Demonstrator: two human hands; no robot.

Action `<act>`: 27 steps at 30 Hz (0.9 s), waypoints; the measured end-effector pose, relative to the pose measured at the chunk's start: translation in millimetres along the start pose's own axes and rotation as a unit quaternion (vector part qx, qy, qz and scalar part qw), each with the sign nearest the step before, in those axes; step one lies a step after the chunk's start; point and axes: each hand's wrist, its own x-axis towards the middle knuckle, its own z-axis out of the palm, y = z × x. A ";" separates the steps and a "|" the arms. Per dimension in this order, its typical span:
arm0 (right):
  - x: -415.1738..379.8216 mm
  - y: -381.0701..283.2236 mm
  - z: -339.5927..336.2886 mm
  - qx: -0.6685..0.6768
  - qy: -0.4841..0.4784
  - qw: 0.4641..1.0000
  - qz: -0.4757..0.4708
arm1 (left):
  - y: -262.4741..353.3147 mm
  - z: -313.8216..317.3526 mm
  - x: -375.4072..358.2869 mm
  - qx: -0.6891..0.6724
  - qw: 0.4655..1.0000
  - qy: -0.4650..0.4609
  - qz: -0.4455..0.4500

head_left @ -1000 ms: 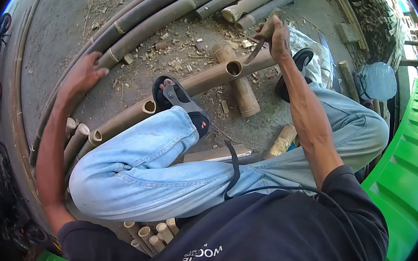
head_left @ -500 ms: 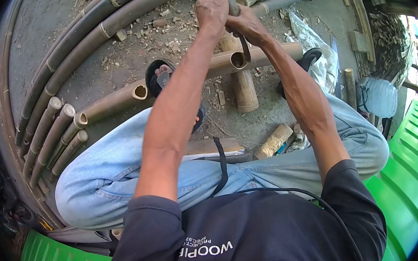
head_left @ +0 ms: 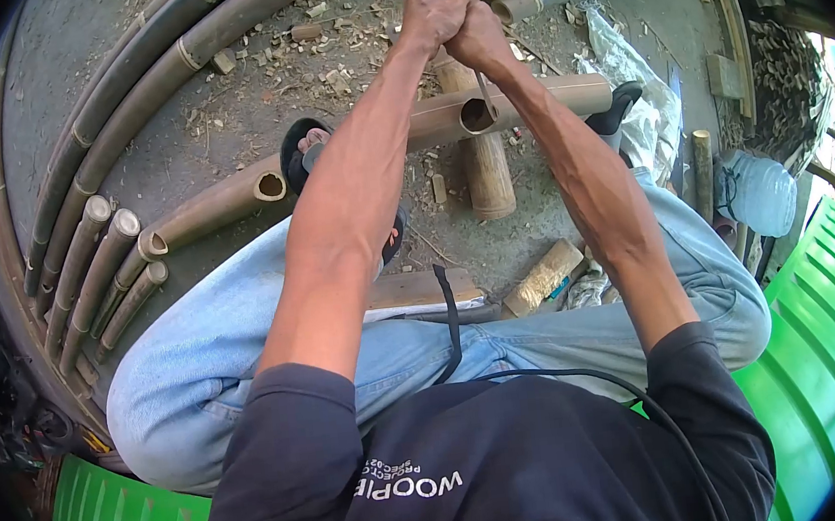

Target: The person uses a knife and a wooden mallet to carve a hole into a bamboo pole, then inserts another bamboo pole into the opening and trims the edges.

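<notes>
My left hand (head_left: 436,13) and my right hand (head_left: 478,36) are closed together around the handle of a bladed tool, far out in front of me. The handle is mostly hidden by my fingers. Its narrow dark blade (head_left: 488,95) runs down to the edge of a hole in a bamboo pole (head_left: 558,96). This pole lies crosswise over a short, thick bamboo piece (head_left: 490,178). Toward the left, another bamboo length (head_left: 217,211) shows a jagged opening near its end.
Long bamboo poles (head_left: 245,31) curve across the upper left. Several cut ends (head_left: 111,260) lie at left. My sandalled feet (head_left: 298,151) flank the work. Wood chips (head_left: 335,80) litter the ground. Clear plastic sheeting (head_left: 636,74) and a water jug (head_left: 758,193) are at right.
Both hands have turned and drawn closer together on the handle. The blade now looks thinner and straighter at the hole. The view has shifted slightly.
</notes>
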 end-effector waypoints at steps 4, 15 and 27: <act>-20.2 1.5 -11.6 -0.006 0.128 0.992 -0.006 | 4.0 32.4 14.9 -0.025 0.993 -0.094 0.063; -58.2 62.9 -26.3 0.101 0.326 0.936 0.084 | 56.7 89.6 -23.8 0.126 0.947 -0.269 0.124; -55.7 13.7 -33.8 0.323 0.017 0.936 0.138 | 79.5 37.0 -63.1 0.144 0.988 -0.003 -0.052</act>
